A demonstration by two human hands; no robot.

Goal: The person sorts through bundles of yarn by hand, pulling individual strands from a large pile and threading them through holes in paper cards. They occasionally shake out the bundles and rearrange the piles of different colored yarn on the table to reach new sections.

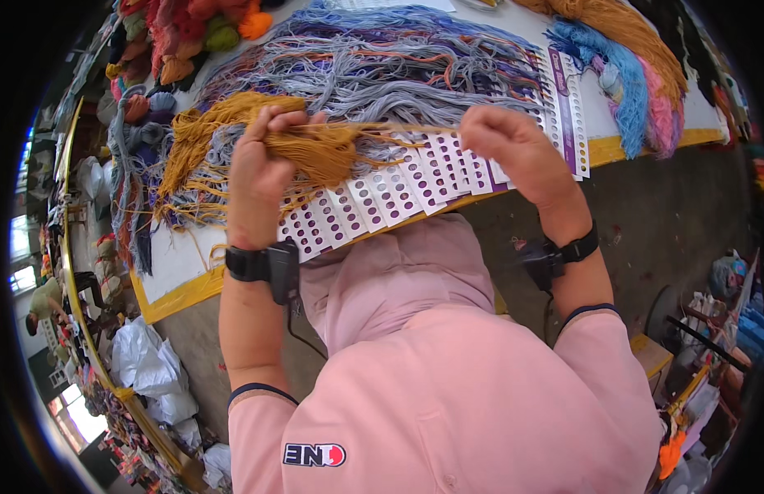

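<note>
My left hand [267,152] is closed round a bundle of mustard-yellow thread [320,156], whose loose ends spread left over the table. From this bundle a few strands run taut to the right, up to my right hand [505,144], whose fingers are pinched on them. Beneath both hands lie overlapping white cards [390,198] with rows of punched holes and purple marks. Grey-blue, purple and orange threads [382,74] hang from the cards' holes and lie in a thick layer behind my hands.
The white table [164,280] has a yellow edge along my side. Colourful yarn bundles [184,33] lie at its far left. Light blue skeins [620,82], pink skeins [661,107] and an ochre skein [637,37] lie on the right. White plastic bags [151,362] rest at the lower left.
</note>
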